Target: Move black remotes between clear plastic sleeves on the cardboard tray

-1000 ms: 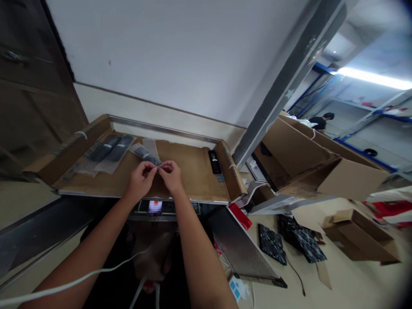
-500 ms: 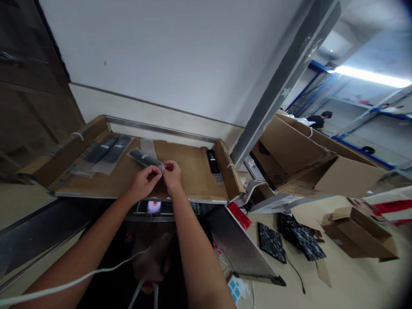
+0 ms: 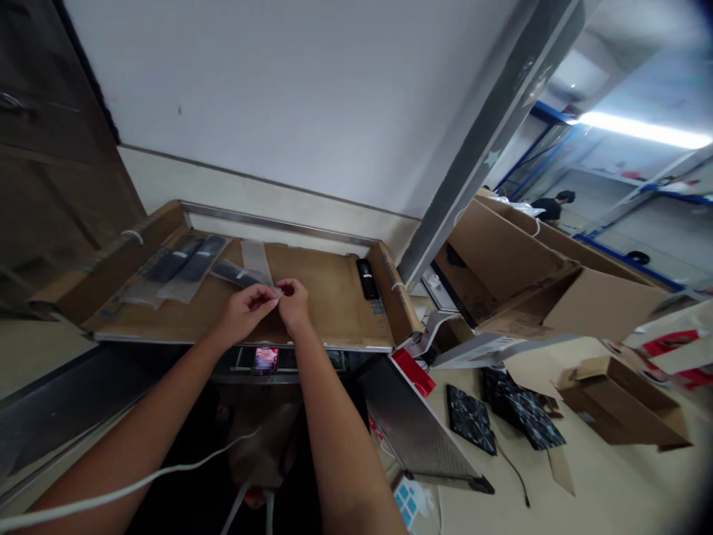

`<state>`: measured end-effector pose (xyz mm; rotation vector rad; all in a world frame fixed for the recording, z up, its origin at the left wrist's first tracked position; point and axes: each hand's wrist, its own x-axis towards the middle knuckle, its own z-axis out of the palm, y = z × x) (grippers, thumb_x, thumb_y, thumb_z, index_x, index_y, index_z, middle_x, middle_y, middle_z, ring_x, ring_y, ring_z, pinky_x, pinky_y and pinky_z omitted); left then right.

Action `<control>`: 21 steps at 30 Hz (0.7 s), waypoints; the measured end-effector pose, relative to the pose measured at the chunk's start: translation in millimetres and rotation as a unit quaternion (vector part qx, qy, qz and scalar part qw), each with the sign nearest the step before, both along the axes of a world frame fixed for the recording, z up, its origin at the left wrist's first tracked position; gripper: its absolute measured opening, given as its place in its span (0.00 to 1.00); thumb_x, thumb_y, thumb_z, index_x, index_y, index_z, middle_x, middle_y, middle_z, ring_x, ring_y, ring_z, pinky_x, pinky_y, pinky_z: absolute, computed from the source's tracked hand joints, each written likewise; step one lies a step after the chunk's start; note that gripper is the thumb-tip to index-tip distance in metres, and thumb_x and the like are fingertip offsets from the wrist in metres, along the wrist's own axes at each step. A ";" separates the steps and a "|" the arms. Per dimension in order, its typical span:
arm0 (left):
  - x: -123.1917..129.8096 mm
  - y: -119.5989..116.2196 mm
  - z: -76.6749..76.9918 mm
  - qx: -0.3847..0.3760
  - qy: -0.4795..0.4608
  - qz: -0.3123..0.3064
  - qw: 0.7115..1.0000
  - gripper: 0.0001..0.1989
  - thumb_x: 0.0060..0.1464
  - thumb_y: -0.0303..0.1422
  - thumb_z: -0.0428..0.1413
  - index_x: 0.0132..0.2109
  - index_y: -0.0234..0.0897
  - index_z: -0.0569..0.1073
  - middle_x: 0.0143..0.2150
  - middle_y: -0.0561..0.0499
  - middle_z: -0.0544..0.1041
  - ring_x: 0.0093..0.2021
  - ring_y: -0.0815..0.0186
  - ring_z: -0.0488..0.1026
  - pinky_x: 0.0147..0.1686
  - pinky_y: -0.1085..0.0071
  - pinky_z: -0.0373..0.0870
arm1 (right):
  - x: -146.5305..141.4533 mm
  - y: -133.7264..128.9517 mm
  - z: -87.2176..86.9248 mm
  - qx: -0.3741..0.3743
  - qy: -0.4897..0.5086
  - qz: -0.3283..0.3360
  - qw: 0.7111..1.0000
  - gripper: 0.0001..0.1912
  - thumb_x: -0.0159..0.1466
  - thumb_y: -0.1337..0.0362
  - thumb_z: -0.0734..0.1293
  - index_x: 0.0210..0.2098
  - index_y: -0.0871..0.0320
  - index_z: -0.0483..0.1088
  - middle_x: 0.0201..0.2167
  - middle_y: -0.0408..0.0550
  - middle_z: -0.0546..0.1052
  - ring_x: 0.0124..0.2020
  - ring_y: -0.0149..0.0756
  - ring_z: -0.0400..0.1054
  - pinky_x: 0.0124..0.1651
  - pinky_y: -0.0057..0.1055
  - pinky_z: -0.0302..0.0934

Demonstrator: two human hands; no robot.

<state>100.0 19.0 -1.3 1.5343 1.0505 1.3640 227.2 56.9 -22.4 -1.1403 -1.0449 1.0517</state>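
Note:
My left hand (image 3: pixel 248 310) and my right hand (image 3: pixel 293 303) meet over the front middle of the cardboard-lined tray, fingers pinched on the near end of a clear plastic bag (image 3: pixel 239 273). Inside that bag lies a long dark item with a white band; it slants away to the left. Two similar bagged dark items (image 3: pixel 177 260) (image 3: pixel 201 265) rest side by side at the tray's left. Behind my hands is a flat translucent bag (image 3: pixel 255 255). An unbagged slim black item (image 3: pixel 367 279) with a white band stays by the right wall.
Folded cardboard walls (image 3: pixel 394 286) edge the tray (image 3: pixel 326 327). A lit phone screen (image 3: pixel 266 361) shows below its front edge. Large open cartons (image 3: pixel 518 267) stand to the right, with black patterned panels (image 3: pixel 471 420) on the floor. A person (image 3: pixel 551 208) is far off at right.
The bag in my hands has shifted slightly left and lies lower, flatter over the tray. My two hands have moved a little left, still pinching its end.

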 end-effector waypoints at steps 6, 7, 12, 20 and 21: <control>0.4 12.8 -1.5 -0.137 -0.175 0.127 0.967 0.16 0.49 0.41 0.63 0.36 0.38 0.66 0.24 0.57 0.71 0.23 0.68 0.73 0.27 0.70 0.75 | 2.4 -6.0 4.7 -0.012 0.071 -0.016 0.997 0.10 0.49 0.72 0.65 0.31 0.57 0.73 0.29 0.40 0.75 0.31 0.30 0.68 0.37 0.25 0.63; 1.4 15.5 -1.1 -0.163 -0.190 0.145 0.957 0.16 0.50 0.39 0.63 0.37 0.39 0.63 0.24 0.58 0.71 0.22 0.67 0.73 0.25 0.70 0.75 | 2.5 -6.8 5.2 -0.010 0.080 -0.016 0.997 0.10 0.49 0.71 0.66 0.31 0.57 0.73 0.29 0.40 0.76 0.31 0.30 0.68 0.37 0.25 0.63; 4.6 23.8 3.1 -0.194 -0.231 0.197 0.933 0.22 0.53 0.34 0.62 0.49 0.43 0.60 0.32 0.54 0.76 0.22 0.68 0.74 0.22 0.71 0.73 | 0.4 -11.3 6.4 0.007 0.089 0.029 0.996 0.09 0.49 0.67 0.69 0.31 0.57 0.73 0.29 0.40 0.76 0.30 0.31 0.68 0.36 0.25 0.64; -6.1 30.0 -0.5 -0.136 -0.306 0.231 0.914 0.30 0.42 0.26 0.65 0.54 0.46 0.67 0.40 0.53 0.75 0.33 0.70 0.75 0.29 0.76 0.73 | -0.7 -22.2 9.5 0.026 0.055 0.049 0.997 0.08 0.50 0.64 0.69 0.31 0.57 0.73 0.28 0.41 0.76 0.30 0.31 0.69 0.36 0.26 0.65; -6.9 30.0 -1.7 -0.121 -0.309 0.230 0.915 0.30 0.41 0.27 0.65 0.53 0.46 0.68 0.40 0.53 0.75 0.34 0.69 0.75 0.30 0.76 0.73 | 0.4 -23.6 9.0 0.031 0.048 0.033 0.998 0.08 0.50 0.65 0.68 0.31 0.58 0.73 0.28 0.41 0.76 0.29 0.31 0.69 0.35 0.26 0.65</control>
